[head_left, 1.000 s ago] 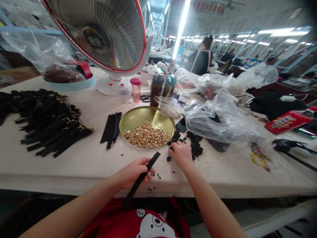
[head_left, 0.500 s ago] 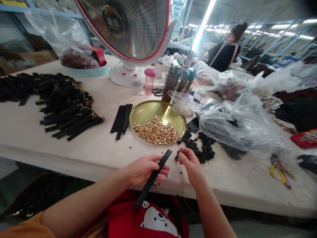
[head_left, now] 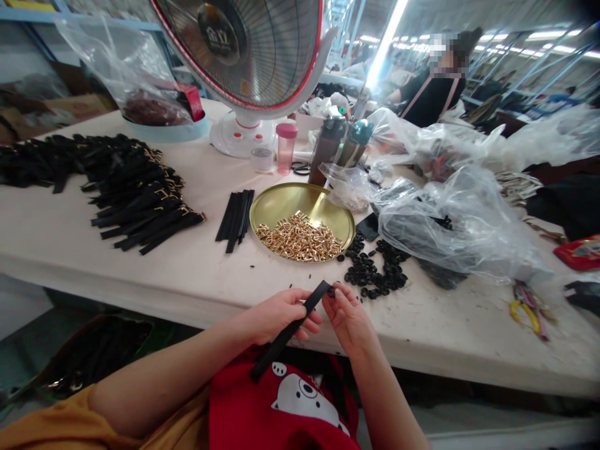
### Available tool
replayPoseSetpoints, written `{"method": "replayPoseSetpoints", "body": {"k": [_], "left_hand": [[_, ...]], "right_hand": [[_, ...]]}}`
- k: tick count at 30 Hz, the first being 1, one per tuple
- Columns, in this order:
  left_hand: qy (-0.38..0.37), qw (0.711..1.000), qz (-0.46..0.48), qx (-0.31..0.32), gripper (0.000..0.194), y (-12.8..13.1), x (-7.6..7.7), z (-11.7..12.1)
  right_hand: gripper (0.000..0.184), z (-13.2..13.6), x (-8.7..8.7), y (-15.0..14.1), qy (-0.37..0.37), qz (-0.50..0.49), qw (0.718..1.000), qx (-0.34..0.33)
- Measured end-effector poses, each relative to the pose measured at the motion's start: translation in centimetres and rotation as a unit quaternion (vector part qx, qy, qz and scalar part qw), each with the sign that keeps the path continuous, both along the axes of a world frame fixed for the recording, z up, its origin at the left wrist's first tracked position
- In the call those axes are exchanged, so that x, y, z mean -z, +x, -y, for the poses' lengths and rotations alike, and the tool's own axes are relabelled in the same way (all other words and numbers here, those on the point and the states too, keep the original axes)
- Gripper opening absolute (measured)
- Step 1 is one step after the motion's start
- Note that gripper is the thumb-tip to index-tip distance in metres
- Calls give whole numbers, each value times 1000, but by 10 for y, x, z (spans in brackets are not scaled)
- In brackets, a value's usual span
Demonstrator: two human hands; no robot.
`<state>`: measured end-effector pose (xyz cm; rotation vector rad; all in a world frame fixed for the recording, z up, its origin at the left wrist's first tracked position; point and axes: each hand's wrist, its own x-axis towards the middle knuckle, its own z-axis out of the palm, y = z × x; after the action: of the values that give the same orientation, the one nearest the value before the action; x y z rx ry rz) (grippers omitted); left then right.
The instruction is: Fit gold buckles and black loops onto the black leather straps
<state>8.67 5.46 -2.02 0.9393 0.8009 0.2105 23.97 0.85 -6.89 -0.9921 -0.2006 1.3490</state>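
My left hand (head_left: 288, 315) is closed on a flat black strap (head_left: 285, 337), which slants from my lap up to the right. My right hand (head_left: 349, 315) pinches a small round black ring-like piece (head_left: 331, 291) right at the strap's upper end; whether the two touch I cannot tell. Just beyond my hands, a round gold tray (head_left: 281, 197) bears a heap of small gold metal buckles (head_left: 302, 239). To its right lies a pile of small round black pieces (head_left: 375, 269). Several more black straps (head_left: 234, 219) lie left of the tray.
Black straps with gold hardware (head_left: 145, 212) are heaped at the left. A fan-shaped heater (head_left: 244, 134), a pink cup (head_left: 285, 150) and bottles (head_left: 327, 150) stand behind. Clear plastic bags (head_left: 459, 225) and yellow-handled pliers (head_left: 525, 312) lie at the right. Another person (head_left: 431, 94) is farther back.
My right hand has moved left with the small black round piece, up to the strap's upper end. My left hand keeps its hold on the strap. The view has shifted slightly.
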Motion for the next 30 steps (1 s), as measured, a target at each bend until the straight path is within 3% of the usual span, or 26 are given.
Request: {"method": "replayPoseSetpoints", "body": {"k": [7,14,16,18,23,27,30], "left_hand": [[-11,1000,-21,20,31,1,-8,8],[11,999,-40,36,30,0,-4,8],[35,997,-42,53,30,-2,-2,7],[108,990,-54,75,28,-4,0,5],[368,913,-147,103,28,-6,2,-1],[458,855,-206,129,27,-9,-1,-5],[495,819,-234,175,25,-11,-5,-6]], "right_hand": [[26,9,0,-5,-31,-7,999,-41],[27,12,3,-3,-39,9,999,-31],[26,12,4,-2,-34,0,999,-31],[25,12,4,-3,-31,-8,999,-33],[25,11,3,-8,-21,0,999,-32],[23,14,7,-9,-11,72,997,-19],[22,18,8,-9,-10,190,981,-44]]}}
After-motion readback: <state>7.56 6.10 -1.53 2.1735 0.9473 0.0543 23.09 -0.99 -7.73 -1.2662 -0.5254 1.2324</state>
